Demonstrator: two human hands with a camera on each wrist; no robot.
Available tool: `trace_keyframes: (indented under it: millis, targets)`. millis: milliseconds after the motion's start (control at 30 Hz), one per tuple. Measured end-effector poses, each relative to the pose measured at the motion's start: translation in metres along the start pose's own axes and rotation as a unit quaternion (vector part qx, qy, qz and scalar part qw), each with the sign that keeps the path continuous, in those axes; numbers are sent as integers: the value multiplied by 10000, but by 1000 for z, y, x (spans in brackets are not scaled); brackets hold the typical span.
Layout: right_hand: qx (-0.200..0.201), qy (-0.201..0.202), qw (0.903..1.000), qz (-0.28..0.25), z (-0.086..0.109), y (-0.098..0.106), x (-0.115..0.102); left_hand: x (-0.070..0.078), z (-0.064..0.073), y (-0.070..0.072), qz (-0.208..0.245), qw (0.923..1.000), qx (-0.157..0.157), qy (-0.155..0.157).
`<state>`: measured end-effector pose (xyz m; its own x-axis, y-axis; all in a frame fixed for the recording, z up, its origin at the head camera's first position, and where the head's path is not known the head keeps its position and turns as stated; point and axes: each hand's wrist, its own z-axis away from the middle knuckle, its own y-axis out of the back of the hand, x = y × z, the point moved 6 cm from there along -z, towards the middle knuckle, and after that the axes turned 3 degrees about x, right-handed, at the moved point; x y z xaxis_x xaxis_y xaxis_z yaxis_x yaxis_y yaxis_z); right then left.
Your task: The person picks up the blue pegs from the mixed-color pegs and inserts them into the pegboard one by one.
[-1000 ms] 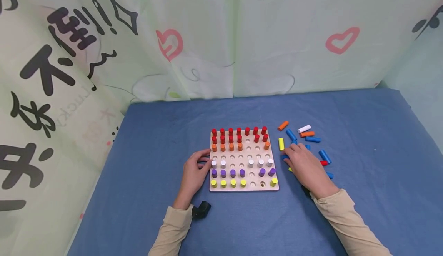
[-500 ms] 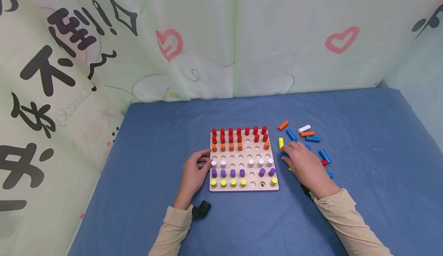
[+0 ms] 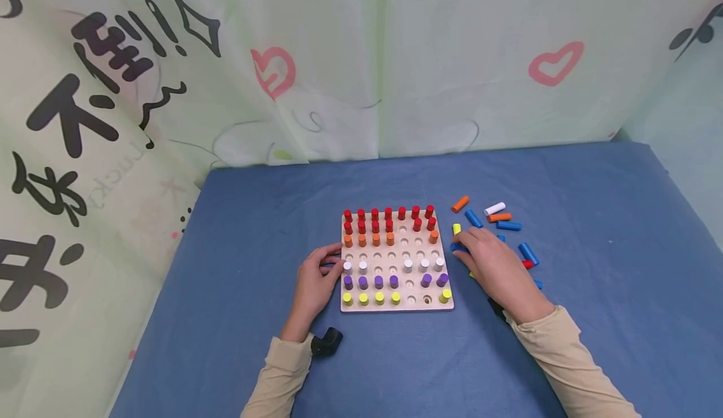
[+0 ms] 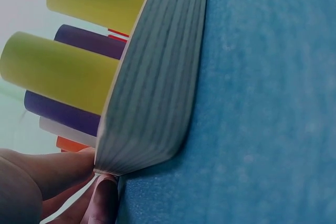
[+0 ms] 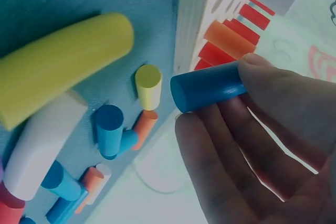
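While the left hand (image 3: 317,283) touches the left edge of the board (image 3: 400,248) in the head view, the right hand (image 3: 499,273) holds a blue peg (image 3: 459,248) near the right edge. Left wrist view: the left hand contacts the board near a corner; whether it grips cannot be told. Right wrist view: the right hand pinches the blue peg; loose pegs (image 5: 63,69) lie on the cloth (image 5: 152,9).

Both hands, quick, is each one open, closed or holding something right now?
Left hand: open, touching the pegboard's left edge.
Right hand: closed, holding a blue peg.
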<state>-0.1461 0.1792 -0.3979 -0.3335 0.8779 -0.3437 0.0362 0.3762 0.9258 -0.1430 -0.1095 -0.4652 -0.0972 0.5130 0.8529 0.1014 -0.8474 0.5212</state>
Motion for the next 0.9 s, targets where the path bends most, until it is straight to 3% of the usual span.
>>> trace_keyframes:
  millis: [900]
  targets:
    - [205,317,9981,-486,-10,9,-18,-3,0,0,-1,10000,24,18]
